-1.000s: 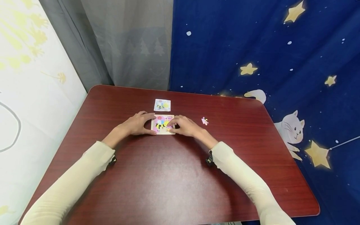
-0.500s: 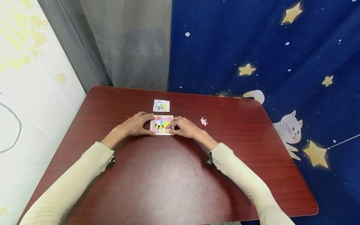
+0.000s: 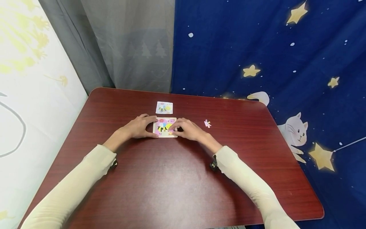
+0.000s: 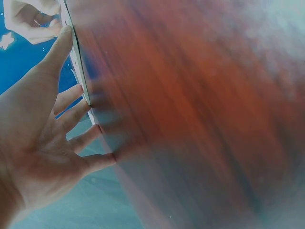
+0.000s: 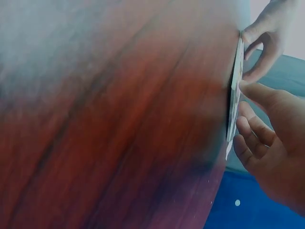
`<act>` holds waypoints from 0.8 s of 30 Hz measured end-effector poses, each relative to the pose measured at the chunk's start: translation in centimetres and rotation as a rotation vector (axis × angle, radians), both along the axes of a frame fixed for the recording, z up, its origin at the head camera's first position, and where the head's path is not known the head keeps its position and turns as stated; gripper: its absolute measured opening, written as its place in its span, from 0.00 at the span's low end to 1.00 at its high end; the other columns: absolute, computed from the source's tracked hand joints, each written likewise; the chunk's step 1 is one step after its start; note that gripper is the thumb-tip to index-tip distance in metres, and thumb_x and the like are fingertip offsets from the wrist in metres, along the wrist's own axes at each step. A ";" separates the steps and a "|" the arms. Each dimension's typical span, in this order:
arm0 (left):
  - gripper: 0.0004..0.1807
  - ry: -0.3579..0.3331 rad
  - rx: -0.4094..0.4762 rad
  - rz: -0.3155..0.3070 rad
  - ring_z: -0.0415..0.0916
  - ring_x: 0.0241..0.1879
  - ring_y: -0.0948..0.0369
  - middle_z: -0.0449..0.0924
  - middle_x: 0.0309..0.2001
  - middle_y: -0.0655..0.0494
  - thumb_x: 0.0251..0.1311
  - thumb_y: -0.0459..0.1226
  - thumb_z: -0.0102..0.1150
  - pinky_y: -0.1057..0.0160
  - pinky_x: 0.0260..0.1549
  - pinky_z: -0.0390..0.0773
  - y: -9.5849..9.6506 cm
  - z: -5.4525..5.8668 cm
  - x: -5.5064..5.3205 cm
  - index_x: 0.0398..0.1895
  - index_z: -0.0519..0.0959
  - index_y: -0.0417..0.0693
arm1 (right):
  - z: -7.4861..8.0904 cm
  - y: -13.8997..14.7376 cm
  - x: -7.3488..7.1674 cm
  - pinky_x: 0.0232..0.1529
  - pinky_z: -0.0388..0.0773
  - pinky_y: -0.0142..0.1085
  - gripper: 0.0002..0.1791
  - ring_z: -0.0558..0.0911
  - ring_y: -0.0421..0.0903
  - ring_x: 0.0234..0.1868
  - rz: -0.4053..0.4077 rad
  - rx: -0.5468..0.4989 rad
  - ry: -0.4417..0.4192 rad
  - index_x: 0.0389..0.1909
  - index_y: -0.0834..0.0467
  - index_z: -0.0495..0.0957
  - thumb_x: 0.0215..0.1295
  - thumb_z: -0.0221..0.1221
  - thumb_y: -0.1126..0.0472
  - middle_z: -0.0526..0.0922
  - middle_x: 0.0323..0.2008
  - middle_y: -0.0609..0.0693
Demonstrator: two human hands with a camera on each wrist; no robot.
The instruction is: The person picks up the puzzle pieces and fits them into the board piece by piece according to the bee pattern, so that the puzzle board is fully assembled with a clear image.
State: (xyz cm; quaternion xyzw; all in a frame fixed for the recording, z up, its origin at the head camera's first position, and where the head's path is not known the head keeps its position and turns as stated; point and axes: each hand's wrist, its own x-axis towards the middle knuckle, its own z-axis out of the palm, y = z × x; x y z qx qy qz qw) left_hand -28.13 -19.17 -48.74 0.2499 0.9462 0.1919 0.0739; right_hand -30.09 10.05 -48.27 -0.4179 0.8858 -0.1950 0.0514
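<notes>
A small square jigsaw puzzle board with a bee picture and a pale frame lies on the table. My left hand holds the board by its left side, thumb at the near corner and index finger at the far corner. In the left wrist view the other fingers spread beyond the board's edge. Over the board's lower right part, my right hand has thumb and index finger bent together, pinching a small puzzle piece mostly hidden by the fingertips. Its remaining fingers curl beside the board in the right wrist view.
Behind the board lies a picture card with the same bee. Loose pink puzzle pieces lie to the right. The dark red table meets grey and blue curtains at its far edge.
My right fingertips shift slightly over the lower right of the board. The left hand keeps its hold, and the card and loose pieces stay in place.
</notes>
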 end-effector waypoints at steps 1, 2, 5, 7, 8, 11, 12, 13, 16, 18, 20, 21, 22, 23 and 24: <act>0.49 0.003 -0.001 -0.002 0.58 0.75 0.40 0.66 0.76 0.48 0.54 0.63 0.73 0.32 0.64 0.68 0.0 0.0 0.0 0.76 0.71 0.50 | 0.1 0.3 -0.1 0.55 0.76 0.38 0.13 0.79 0.44 0.52 -0.008 -0.008 0.002 0.55 0.50 0.88 0.72 0.67 0.56 0.84 0.49 0.45; 0.49 0.005 0.001 -0.002 0.58 0.75 0.40 0.66 0.76 0.47 0.54 0.63 0.74 0.32 0.64 0.68 0.0 -0.1 0.0 0.75 0.71 0.50 | 0.2 0.6 -0.1 0.54 0.76 0.38 0.14 0.79 0.45 0.52 -0.018 -0.016 0.005 0.55 0.51 0.87 0.72 0.67 0.56 0.84 0.49 0.46; 0.49 0.009 0.003 -0.002 0.58 0.75 0.40 0.66 0.76 0.47 0.54 0.63 0.74 0.32 0.64 0.68 0.0 -0.2 -0.1 0.75 0.71 0.51 | 0.5 1.7 -0.4 0.53 0.76 0.40 0.15 0.79 0.47 0.51 -0.051 -0.033 0.008 0.56 0.52 0.87 0.71 0.67 0.56 0.84 0.49 0.48; 0.49 0.007 0.006 -0.002 0.58 0.75 0.41 0.66 0.76 0.47 0.54 0.63 0.74 0.33 0.64 0.68 -0.1 -0.2 -0.1 0.75 0.71 0.51 | 0.7 2.7 -0.6 0.53 0.76 0.40 0.15 0.79 0.47 0.51 -0.071 -0.038 0.008 0.57 0.52 0.86 0.71 0.67 0.56 0.85 0.50 0.49; 0.49 0.005 0.008 -0.002 0.58 0.75 0.41 0.66 0.76 0.47 0.54 0.63 0.74 0.33 0.64 0.68 -0.1 -0.2 -0.1 0.75 0.71 0.51 | 0.7 3.2 -0.7 0.53 0.76 0.41 0.16 0.79 0.47 0.51 -0.083 -0.040 0.008 0.57 0.52 0.86 0.71 0.68 0.56 0.85 0.49 0.49; 0.49 0.002 0.008 -0.003 0.58 0.75 0.41 0.66 0.76 0.47 0.54 0.63 0.74 0.33 0.64 0.67 -0.1 -0.2 -0.1 0.76 0.71 0.50 | 0.7 4.8 -1.0 0.53 0.75 0.41 0.16 0.79 0.46 0.51 -0.118 -0.038 0.015 0.57 0.52 0.86 0.70 0.68 0.56 0.85 0.49 0.49; 0.49 0.001 0.007 -0.002 0.58 0.75 0.41 0.66 0.76 0.47 0.54 0.62 0.74 0.33 0.64 0.68 -0.1 -0.2 0.0 0.76 0.71 0.50 | 0.7 5.3 -1.0 0.54 0.75 0.41 0.16 0.79 0.46 0.51 -0.128 -0.036 0.017 0.57 0.52 0.86 0.70 0.68 0.56 0.85 0.49 0.49; 0.49 0.001 0.008 -0.002 0.58 0.75 0.41 0.66 0.76 0.47 0.54 0.62 0.74 0.33 0.64 0.67 -0.1 -0.2 0.0 0.76 0.70 0.50 | 0.6 5.8 -1.1 0.53 0.75 0.41 0.16 0.78 0.45 0.51 -0.141 -0.031 0.020 0.57 0.51 0.86 0.70 0.68 0.56 0.85 0.49 0.49; 0.49 0.004 0.008 -0.004 0.58 0.75 0.41 0.66 0.76 0.47 0.54 0.63 0.74 0.33 0.64 0.68 -0.1 -0.3 0.1 0.76 0.70 0.50 | 0.6 7.2 -1.3 0.54 0.75 0.42 0.17 0.78 0.46 0.51 -0.168 -0.024 0.024 0.57 0.51 0.86 0.70 0.68 0.55 0.85 0.49 0.49; 0.49 0.004 0.010 -0.004 0.58 0.75 0.41 0.66 0.76 0.47 0.54 0.63 0.74 0.33 0.64 0.68 -0.1 -0.3 0.2 0.76 0.70 0.50 | 0.6 7.9 -1.4 0.55 0.75 0.43 0.17 0.79 0.46 0.51 -0.187 -0.019 0.031 0.57 0.51 0.86 0.70 0.69 0.55 0.84 0.49 0.50; 0.49 0.005 0.012 -0.003 0.58 0.75 0.41 0.67 0.75 0.47 0.54 0.63 0.74 0.33 0.64 0.68 -0.1 -0.4 0.2 0.76 0.70 0.50 | 0.6 8.6 -1.5 0.55 0.75 0.43 0.17 0.79 0.47 0.51 -0.208 -0.013 0.039 0.57 0.52 0.86 0.69 0.69 0.55 0.84 0.48 0.50; 0.49 0.006 0.013 -0.003 0.59 0.74 0.41 0.67 0.75 0.47 0.54 0.63 0.74 0.33 0.63 0.68 -0.1 -0.4 0.2 0.76 0.70 0.50 | 0.6 8.8 -1.5 0.55 0.75 0.43 0.17 0.79 0.47 0.51 -0.219 -0.009 0.044 0.57 0.51 0.86 0.69 0.69 0.55 0.84 0.48 0.50; 0.49 0.006 0.014 -0.002 0.59 0.75 0.41 0.67 0.75 0.47 0.54 0.63 0.74 0.33 0.64 0.68 -0.1 -0.3 0.2 0.76 0.70 0.50 | 0.6 9.0 -1.5 0.54 0.75 0.43 0.16 0.79 0.47 0.51 -0.228 -0.006 0.046 0.56 0.51 0.86 0.69 0.69 0.55 0.84 0.48 0.50; 0.49 0.007 0.015 -0.001 0.59 0.75 0.41 0.67 0.75 0.47 0.54 0.63 0.74 0.33 0.64 0.68 -0.1 -0.3 0.2 0.76 0.70 0.50 | 0.6 9.1 -1.5 0.54 0.75 0.43 0.16 0.79 0.47 0.51 -0.233 -0.004 0.048 0.56 0.51 0.86 0.69 0.69 0.55 0.83 0.47 0.50; 0.49 0.008 0.016 0.000 0.59 0.74 0.41 0.67 0.75 0.47 0.54 0.63 0.74 0.33 0.64 0.68 -0.1 -0.3 0.1 0.75 0.70 0.50 | 0.6 9.2 -1.5 0.54 0.76 0.43 0.16 0.79 0.47 0.51 -0.238 -0.003 0.049 0.56 0.51 0.86 0.69 0.69 0.55 0.83 0.47 0.50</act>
